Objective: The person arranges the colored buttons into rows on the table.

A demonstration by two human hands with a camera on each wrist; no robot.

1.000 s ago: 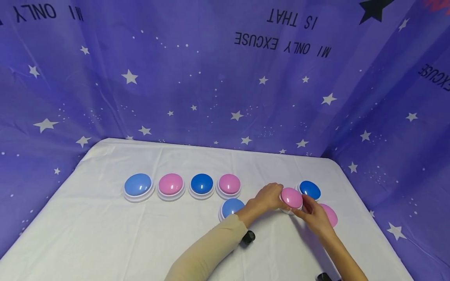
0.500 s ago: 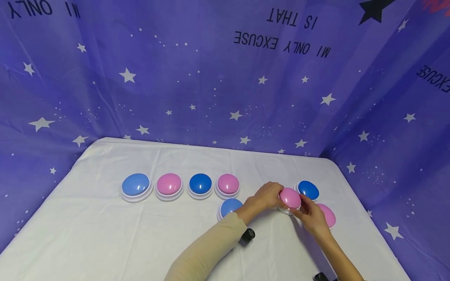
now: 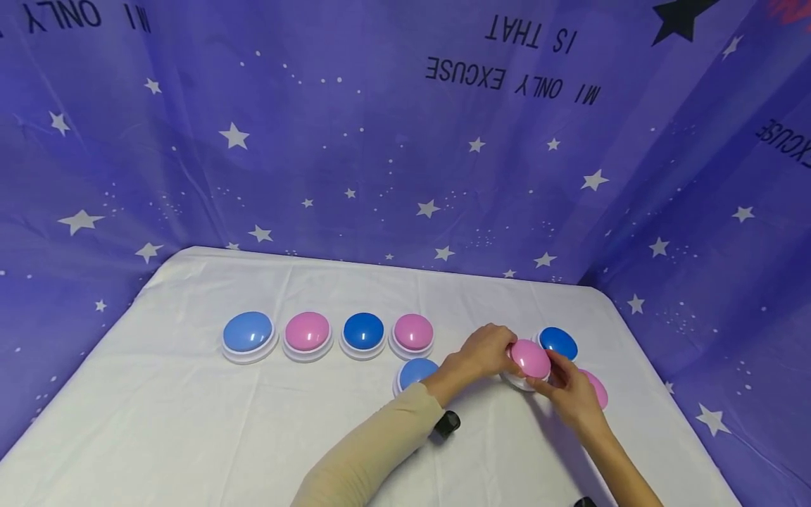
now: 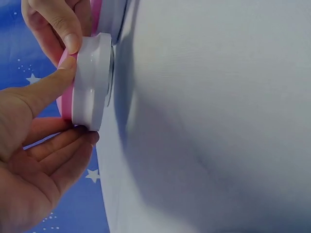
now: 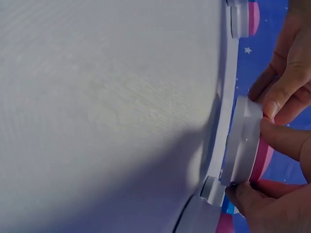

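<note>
I hold a pink button (image 3: 531, 358) between my left hand (image 3: 486, 352) and my right hand (image 3: 570, 396), over the right part of the table (image 3: 190, 422). Its cap is a smooth, glossy dome, soft bubblegum pink, with a small bright glint on top. Below the cap sits a round white base, wider than the dome and shiny, with a stepped side that shows clearly in both wrist views. The button leans a little, and in the right wrist view its underside looks lifted off the white cloth, where a dark shadow falls.

The fingers (image 4: 68, 155) of my left hand are pinching the button, thumb at the edge of the pink cap and the others curled against the base. My right hand pinches it from the opposite side, its thumb also at the cap's edge, so the two thumbs come close together.

Just beyond the button is a dark blue button (image 3: 559, 342); a second pink button (image 3: 598, 389) is partly hidden behind my right hand. Near my left forearm lies a light blue button (image 3: 417, 371), partly covered.
</note>
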